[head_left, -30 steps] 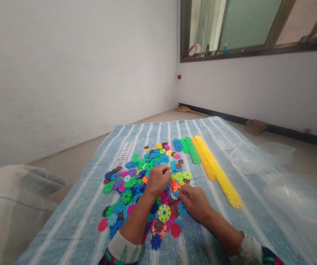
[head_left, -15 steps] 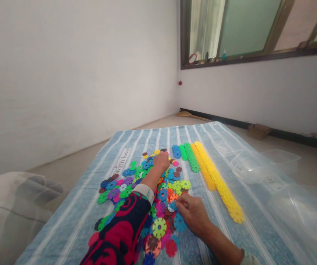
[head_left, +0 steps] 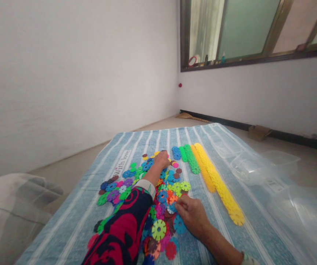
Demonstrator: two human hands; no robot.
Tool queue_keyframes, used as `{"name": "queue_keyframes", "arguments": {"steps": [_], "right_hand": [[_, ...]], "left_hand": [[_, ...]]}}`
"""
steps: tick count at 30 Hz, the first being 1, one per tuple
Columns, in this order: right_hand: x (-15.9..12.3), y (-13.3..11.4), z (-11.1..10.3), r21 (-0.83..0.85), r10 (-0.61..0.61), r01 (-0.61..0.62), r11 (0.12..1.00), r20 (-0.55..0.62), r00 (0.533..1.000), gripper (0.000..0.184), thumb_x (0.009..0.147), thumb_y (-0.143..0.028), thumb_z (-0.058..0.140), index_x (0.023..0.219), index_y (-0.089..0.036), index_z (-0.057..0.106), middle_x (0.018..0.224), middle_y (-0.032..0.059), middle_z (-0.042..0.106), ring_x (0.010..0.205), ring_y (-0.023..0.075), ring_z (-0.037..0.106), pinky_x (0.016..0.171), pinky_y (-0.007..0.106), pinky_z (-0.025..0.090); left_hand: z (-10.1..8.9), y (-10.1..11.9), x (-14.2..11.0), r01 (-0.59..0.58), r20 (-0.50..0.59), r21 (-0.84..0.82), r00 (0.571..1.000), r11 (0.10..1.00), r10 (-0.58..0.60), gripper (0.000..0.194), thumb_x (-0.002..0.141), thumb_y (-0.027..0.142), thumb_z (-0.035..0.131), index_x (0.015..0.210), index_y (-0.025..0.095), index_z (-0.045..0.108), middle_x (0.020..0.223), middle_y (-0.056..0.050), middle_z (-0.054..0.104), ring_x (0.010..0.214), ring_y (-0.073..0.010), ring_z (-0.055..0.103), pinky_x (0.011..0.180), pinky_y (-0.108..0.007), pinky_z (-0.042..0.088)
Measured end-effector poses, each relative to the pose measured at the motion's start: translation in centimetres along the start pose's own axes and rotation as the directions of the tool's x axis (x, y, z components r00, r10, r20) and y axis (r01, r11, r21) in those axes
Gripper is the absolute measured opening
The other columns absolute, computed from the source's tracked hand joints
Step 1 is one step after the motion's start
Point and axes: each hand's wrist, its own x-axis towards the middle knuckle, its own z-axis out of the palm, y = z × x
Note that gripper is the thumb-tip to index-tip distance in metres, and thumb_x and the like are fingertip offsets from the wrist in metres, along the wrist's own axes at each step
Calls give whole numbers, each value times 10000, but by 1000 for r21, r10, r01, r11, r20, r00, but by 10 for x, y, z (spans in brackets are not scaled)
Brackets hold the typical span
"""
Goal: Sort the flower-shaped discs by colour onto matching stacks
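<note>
A loose pile of toothed plastic snowflake discs (head_left: 159,230) in many colours spreads over the striped cloth. My left hand (head_left: 161,160) reaches across to the far end of the pile, its fingers curled down among yellow, pink and brown discs; whatever lies under the fingertips is hidden. Closer in, my right hand (head_left: 193,215) rests at the pile's right side, thumb and forefinger pinched together beside a blue disc (head_left: 171,208) and orange ones. I cannot make out what that pinch holds. Right of the pile lie overlapping rows of yellow discs (head_left: 224,189), green discs (head_left: 193,162) and blue discs (head_left: 176,152).
Clear plastic boxes (head_left: 248,167) stand along the right side of the blue-and-white striped cloth (head_left: 72,206). Pale covered furniture (head_left: 12,206) sits at the left. A cardboard piece (head_left: 258,132) and a broom (head_left: 187,115) lie on the floor by the wall.
The view has tilted very slightly. My left forearm has shifted a little to the right, while both hands stay at nearly the same spots on the pile.
</note>
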Motion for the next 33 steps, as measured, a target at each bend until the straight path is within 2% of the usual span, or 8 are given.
{"name": "queue_keyframes", "arguments": {"steps": [3,7,12,17,22,26,29,33], "right_hand": [[0,0,0,-4,-4,4,1000,-2,1000,196,821,-261,526,696,-186,658,549,-17,588,526,108,529,538,207,284],[0,1,-1,-5,-12,12,1000,-9,1000,195,817,-256,528,694,-186,663,551,-20,595,520,105,526,543,211,283],[0,3,-1,-5,-19,19,1000,-7,1000,194,811,-261,534,688,-194,668,552,-21,600,523,104,537,540,209,293],[-1,4,0,2,-27,27,1000,-16,1000,222,823,-289,515,682,-197,661,529,-27,576,509,102,518,532,206,296],[-1,6,-2,74,-48,51,996,-36,998,240,814,-309,517,652,-183,640,516,-27,545,495,99,492,515,204,299],[1,8,-4,198,-35,51,979,-79,996,286,834,-359,497,664,-169,627,567,-7,586,499,103,495,508,202,335],[0,7,-6,137,-93,110,984,-123,988,291,853,-361,489,693,-168,638,564,-5,585,492,97,495,516,201,332],[-12,-6,-7,-43,-299,296,954,-102,949,295,861,-343,497,653,-184,634,499,-20,540,447,83,451,499,209,289]], "left_hand": [[0,-1,-3,3,-24,-13,1000,1000,-3,323,699,283,708,983,130,684,1078,-187,681,1048,-295,630,854,-319,482],[0,-5,-11,-2,-45,-49,999,999,0,150,710,208,645,836,155,707,964,-137,713,983,-262,647,807,-289,474],[-1,-18,-24,-8,-108,-137,994,991,-7,183,740,153,529,805,137,699,892,-111,711,903,-231,638,756,-279,445],[-6,-26,-47,-53,-130,-268,991,962,18,195,740,163,476,717,149,669,664,-23,649,727,-165,612,635,-224,414],[-8,-17,-75,-160,-132,-393,984,905,116,264,728,155,472,877,169,689,617,19,623,649,-137,614,626,-211,436],[-1,-6,-98,-197,-167,-555,978,808,123,350,722,155,482,1026,164,656,616,24,614,591,-138,609,597,-230,450],[8,1,-114,-182,-168,-674,982,716,91,350,718,160,495,1046,159,618,576,42,572,552,-137,597,569,-237,446],[11,9,-127,-169,-164,-725,984,667,71,279,734,177,483,1000,164,564,542,64,513,551,-143,611,547,-237,430]]}}
